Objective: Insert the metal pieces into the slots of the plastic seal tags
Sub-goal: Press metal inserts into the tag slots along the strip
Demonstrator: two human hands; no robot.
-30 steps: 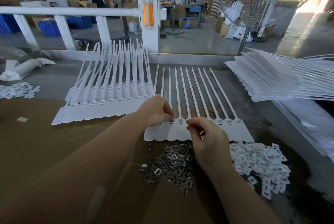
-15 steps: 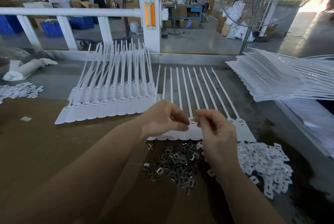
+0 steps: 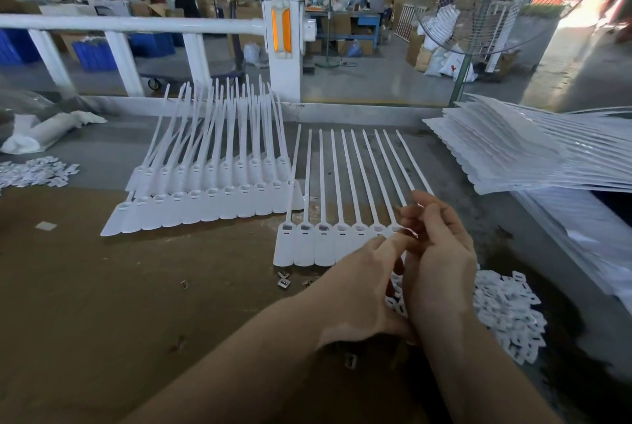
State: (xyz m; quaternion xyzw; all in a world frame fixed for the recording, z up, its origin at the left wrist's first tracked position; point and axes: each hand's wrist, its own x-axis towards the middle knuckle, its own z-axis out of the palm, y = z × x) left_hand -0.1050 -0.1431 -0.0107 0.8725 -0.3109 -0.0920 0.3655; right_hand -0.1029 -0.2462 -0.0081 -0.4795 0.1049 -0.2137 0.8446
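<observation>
A: What is the head camera showing of the hands?

B: Both are meeting over the right end of the near row of seal tags [image 3: 318,245]. The left hand [image 3: 362,290] is reaching in from the lower left, its fingers stretching toward the tag heads there, fingertips lying on or just over them. The right hand [image 3: 439,252] is hovering just beside it, fingers loosely curled, with thumb and forefinger coming together above a tag head. Whether a metal piece is sitting in that pinch I cannot tell; it is too small and blurred.

A: And where are the tags lying?

B: The near row is lying flat on the brown table [image 3: 102,304], heads toward the person, tails pointing away. A second, overlapping batch of tags [image 3: 212,198] is lying to the left and farther back.

A: The metal pieces?

B: A few loose metal pieces [image 3: 284,281] are showing just below the row's left end; one more is peeking out under the left forearm.

A: Anything else?

B: A heap of small white plastic parts [image 3: 506,314] is sitting right of the hands, and a stack of white tag sheets [image 3: 530,150] is resting at the far right.
</observation>
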